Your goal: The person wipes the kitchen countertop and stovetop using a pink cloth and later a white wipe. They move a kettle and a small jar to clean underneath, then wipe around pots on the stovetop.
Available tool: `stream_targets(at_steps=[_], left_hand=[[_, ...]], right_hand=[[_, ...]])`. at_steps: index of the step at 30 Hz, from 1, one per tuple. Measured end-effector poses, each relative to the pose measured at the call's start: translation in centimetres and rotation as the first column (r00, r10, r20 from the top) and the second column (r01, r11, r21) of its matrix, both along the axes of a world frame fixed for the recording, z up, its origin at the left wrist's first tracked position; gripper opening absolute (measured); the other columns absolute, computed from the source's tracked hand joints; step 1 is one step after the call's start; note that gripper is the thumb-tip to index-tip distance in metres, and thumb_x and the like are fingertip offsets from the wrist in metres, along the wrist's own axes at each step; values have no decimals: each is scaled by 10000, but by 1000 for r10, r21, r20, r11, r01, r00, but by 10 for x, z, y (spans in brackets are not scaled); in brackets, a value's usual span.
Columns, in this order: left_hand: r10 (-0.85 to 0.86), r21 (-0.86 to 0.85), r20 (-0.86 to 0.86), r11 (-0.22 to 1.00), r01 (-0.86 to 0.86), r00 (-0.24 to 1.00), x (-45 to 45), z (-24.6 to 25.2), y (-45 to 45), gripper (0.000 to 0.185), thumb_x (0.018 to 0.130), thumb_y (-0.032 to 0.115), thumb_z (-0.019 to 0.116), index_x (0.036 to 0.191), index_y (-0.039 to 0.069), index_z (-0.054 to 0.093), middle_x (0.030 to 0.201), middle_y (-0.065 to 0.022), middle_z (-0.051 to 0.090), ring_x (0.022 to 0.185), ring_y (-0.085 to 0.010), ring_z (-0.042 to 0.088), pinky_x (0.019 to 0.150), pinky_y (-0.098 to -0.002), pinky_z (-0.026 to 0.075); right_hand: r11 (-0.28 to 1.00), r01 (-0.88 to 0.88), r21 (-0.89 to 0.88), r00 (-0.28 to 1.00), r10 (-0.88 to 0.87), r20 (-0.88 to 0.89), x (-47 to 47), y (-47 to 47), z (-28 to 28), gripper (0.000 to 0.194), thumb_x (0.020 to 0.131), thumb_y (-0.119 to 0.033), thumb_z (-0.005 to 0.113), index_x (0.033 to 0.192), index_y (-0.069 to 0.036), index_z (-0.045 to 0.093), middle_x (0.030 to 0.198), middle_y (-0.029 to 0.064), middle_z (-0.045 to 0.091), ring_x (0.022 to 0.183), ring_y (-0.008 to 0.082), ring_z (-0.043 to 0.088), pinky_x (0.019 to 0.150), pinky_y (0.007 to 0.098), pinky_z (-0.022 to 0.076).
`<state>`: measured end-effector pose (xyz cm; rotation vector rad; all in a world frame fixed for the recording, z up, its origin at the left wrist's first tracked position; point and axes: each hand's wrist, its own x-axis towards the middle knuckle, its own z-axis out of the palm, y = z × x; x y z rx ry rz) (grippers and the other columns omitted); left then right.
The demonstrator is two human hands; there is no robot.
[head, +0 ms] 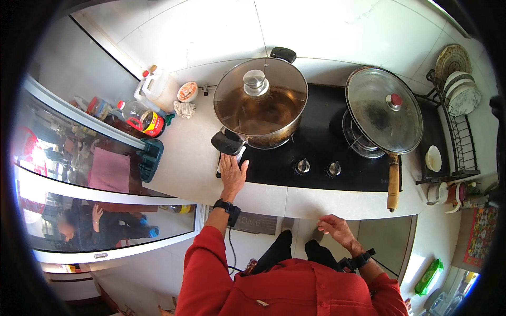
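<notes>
My left hand (pixel 233 175) presses down at the left edge of the black gas hob (pixel 272 170), its fingertips under the side handle (pixel 228 143) of a large steel pot. A white cloth or paper (pixel 241 153) shows between its thumb and fingers. The pot (pixel 272 139) stands on the left burner beneath a glass lid (pixel 237 106) with a steel knob; brown liquid shows through. My right hand (pixel 338 233) hangs before the counter edge, fingers curled in, with nothing visible in it. On the right burner sits a wooden-handled pan under a glass lid (pixel 367 94) with a red knob.
Plastic jugs (pixel 162 89), a sauce bottle (pixel 146 122) and a crumpled rag (pixel 184 109) stand at the left. A glass door (pixel 118 233) swings out there, with a seated person beyond. A dish rack (pixel 460 146) with plates and a bowl (pixel 433 158) occupies the right.
</notes>
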<state>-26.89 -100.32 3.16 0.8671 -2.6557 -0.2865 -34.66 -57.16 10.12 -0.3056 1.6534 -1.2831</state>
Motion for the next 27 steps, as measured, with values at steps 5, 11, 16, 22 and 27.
stream_targets(at_steps=[5,11,16,22,27], left_hand=[[-171,14,-36,985,172,985,-11,0,80,774,907,425,648,1494,36,327,1554,-278,266,1443,-448,246,1177,-539,189],[-545,183,-6,824,537,838,-7,25,172,867,871,451,677,1516,19,290,1592,-254,194,1484,-419,174,1198,-518,143],[-355,92,48,932,349,934,11,19,110,860,843,408,713,1498,18,316,1570,-253,257,1449,-420,260,1181,-531,196],[-22,67,35,998,20,999,16,7,4,836,916,529,586,1502,3,304,1581,-249,242,1478,-392,201,1195,-521,155],[17,98,33,995,-20,999,-13,1,16,816,929,545,558,1483,-13,339,1558,-284,263,1464,-414,223,1188,-534,156]], right_hand=[[1000,8,4,1000,-8,21,5,3,-4,328,992,-214,612,1238,1,588,1105,103,707,962,168,679,842,295,542],[1000,9,23,1000,-8,-27,2,10,-4,293,987,-176,610,1213,10,598,1060,108,721,935,163,686,801,286,546],[999,19,39,993,-14,-117,-3,16,-8,263,981,-138,608,1190,20,601,1024,101,726,907,149,685,786,267,539],[995,74,63,995,-69,-70,-1,20,-19,235,974,-105,607,1178,12,601,1005,96,723,872,134,679,752,269,535],[998,39,47,997,-35,-67,4,19,-21,235,981,-123,602,1182,-2,600,1023,87,720,895,133,674,770,274,538]])
